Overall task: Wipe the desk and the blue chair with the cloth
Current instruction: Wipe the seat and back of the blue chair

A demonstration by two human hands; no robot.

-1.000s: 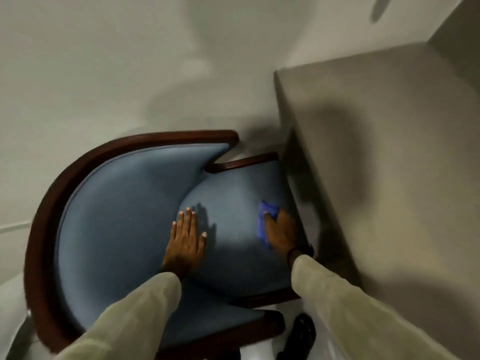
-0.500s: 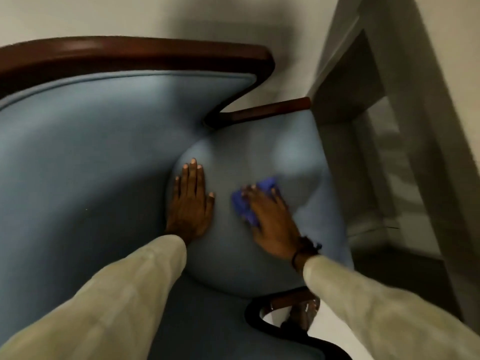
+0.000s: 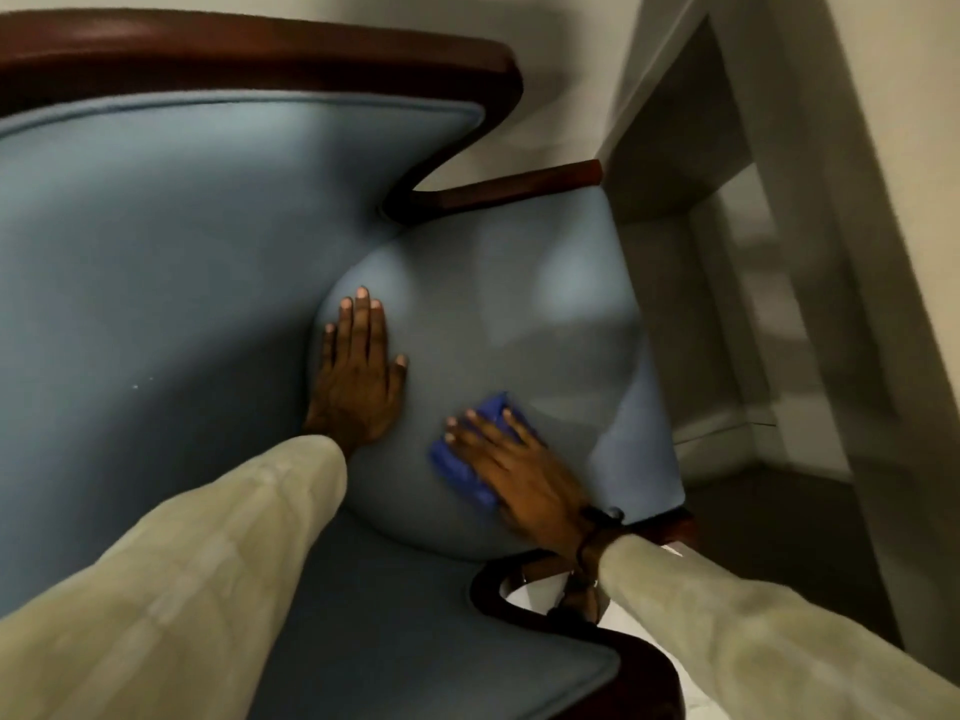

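Observation:
The blue chair (image 3: pixel 197 262) fills most of the view, with light blue upholstery and a dark red-brown wooden frame. My left hand (image 3: pixel 358 371) lies flat, fingers together, on the left side of the round seat cushion (image 3: pixel 519 304). My right hand (image 3: pixel 514 470) presses a small blue cloth (image 3: pixel 457 467) flat against the cushion's near right part; the cloth shows under and beside the fingers. The grey desk (image 3: pixel 857 226) stands at the right, seen from its side and underneath.
The chair's wooden arm (image 3: pixel 519 192) runs close to the desk's edge. A pale wall (image 3: pixel 561 70) is behind the chair. The nearer curved wooden arm (image 3: pixel 639 662) sits below my right wrist. Dark floor (image 3: pixel 769 537) shows under the desk.
My right hand has slid the cloth over the cushion, first to the left and then toward me. My left hand has stayed flat on the seat. The view has moved closer.

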